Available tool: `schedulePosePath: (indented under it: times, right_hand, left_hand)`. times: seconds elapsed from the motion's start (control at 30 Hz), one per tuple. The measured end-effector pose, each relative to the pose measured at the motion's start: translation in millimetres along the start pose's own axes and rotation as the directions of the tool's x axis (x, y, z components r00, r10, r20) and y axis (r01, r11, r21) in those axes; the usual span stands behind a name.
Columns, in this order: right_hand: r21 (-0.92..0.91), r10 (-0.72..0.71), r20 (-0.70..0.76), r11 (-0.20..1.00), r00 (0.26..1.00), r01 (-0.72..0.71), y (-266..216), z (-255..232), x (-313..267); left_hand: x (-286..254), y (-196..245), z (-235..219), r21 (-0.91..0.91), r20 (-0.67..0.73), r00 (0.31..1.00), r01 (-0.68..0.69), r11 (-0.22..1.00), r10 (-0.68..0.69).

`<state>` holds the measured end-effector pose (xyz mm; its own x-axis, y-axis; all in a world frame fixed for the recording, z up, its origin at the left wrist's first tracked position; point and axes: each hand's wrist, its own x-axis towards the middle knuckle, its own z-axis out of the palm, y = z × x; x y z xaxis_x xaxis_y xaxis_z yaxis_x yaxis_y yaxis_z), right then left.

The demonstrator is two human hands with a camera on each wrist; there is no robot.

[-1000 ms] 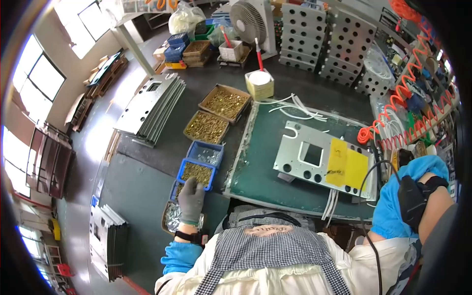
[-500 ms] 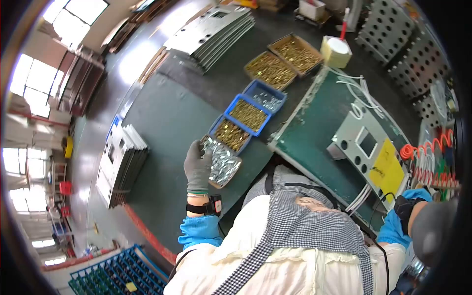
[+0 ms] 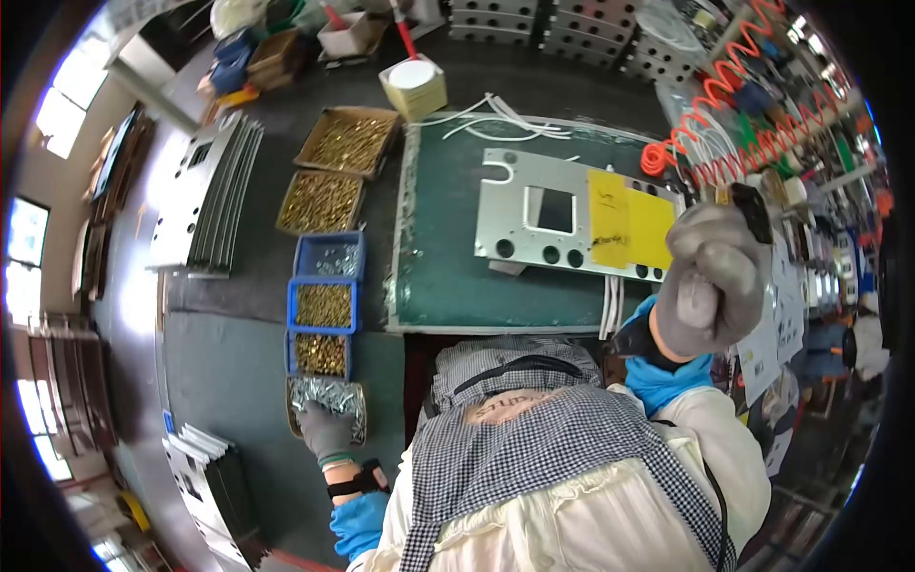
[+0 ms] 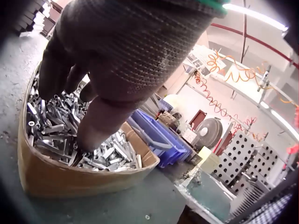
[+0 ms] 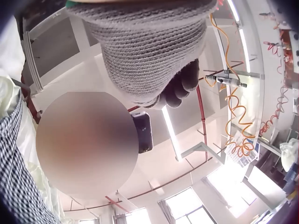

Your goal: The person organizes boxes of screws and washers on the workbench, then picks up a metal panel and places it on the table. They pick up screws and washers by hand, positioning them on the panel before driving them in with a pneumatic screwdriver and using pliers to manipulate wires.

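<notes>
My gloved left hand (image 3: 326,429) reaches down into a small cardboard box (image 4: 70,179) at the near end of a row of bins. Silvery tubular metal standoffs (image 4: 53,133) fill this box. In the left wrist view the thumb and fingers are spread, and their tips dip among the standoffs. The gloved right hand (image 3: 715,281) is raised close to the head camera, right of the bench, with its fingers curled in. Nothing shows in it. Beyond it lies a punched metal panel (image 3: 505,205) with yellow sheets (image 3: 643,224) on top.
Blue bins (image 3: 356,310) and cardboard trays (image 3: 357,205) of brass-coloured fasteners run away from the left hand. Metal panels stand in stacks (image 3: 214,195) at left. White tubing (image 3: 496,119) lies behind the punched panel. Orange coiled hoses (image 3: 701,114) hang at right.
The left hand passed over the bins to beside the near box and is now in the standoffs. The right hand has come up from the far right edge. The head view swung left, then back.
</notes>
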<state>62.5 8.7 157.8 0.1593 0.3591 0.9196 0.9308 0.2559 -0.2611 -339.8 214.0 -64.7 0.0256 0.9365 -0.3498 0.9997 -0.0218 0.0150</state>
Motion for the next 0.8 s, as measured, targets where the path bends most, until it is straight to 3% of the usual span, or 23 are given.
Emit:
schedulePosePath:
  times: [0.07, 0.13, 0.23, 0.4, 0.5, 0.53, 0.6, 0.7, 0.8]
  right_hand:
    - [0.002, 0.052, 0.004, 0.999, 0.999, -0.052, 0.7, -12.2, -13.5]
    - [-0.132, 0.120, 0.094, 0.985, 0.988, -0.107, -0.1, -32.7, -24.8]
    - [-0.294, 0.227, 0.107, 0.937, 0.968, -0.187, 5.9, -67.9, -48.4]
    - [-0.293, 0.404, 0.055, 0.881, 0.913, -0.372, 26.3, -120.6, -84.7]
    - [-0.307, 0.466, 0.034, 0.847, 0.884, -0.435, 36.8, -154.2, -100.7]
    - [-0.306, 0.482, 0.020, 0.837, 0.876, -0.454, 42.5, -164.5, -105.5]
    - [-0.318, 0.541, -0.038, 0.790, 0.840, -0.524, 50.5, -183.6, -115.5]
    - [-0.351, 0.606, -0.103, 0.720, 0.789, -0.598, 59.8, -203.1, -129.6]
    - [-0.385, 0.668, -0.152, 0.639, 0.729, -0.666, 66.3, -216.3, -141.7]
  left_hand:
    - [1.1, 3.2, 1.6, 0.032, -0.002, 1.000, -0.010, 0.999, 0.011]
    - [1.3, 2.4, 3.6, 0.057, -0.012, 0.999, -0.032, 0.998, 0.033]
    - [2.5, -5.1, 12.1, 0.062, -0.040, 0.995, -0.091, 0.994, 0.094]
    - [-22.6, 19.9, 16.6, 0.140, -0.177, 0.984, 0.005, 0.990, 0.020]
    - [-5.0, -0.4, 28.9, 0.124, -0.196, 0.980, 0.011, 0.992, 0.014]
    - [-3.8, -3.0, 26.2, 0.069, -0.173, 0.985, 0.028, 0.997, -0.016]
    - [26.0, -45.4, 53.1, -0.350, -0.187, 0.977, 0.034, 0.936, -0.105]
    - [16.5, -47.9, 52.0, -0.295, -0.242, 0.961, 0.060, 0.954, -0.135]
    - [13.1, -47.2, 62.2, -0.584, -0.240, 0.943, 0.050, 0.810, -0.231]
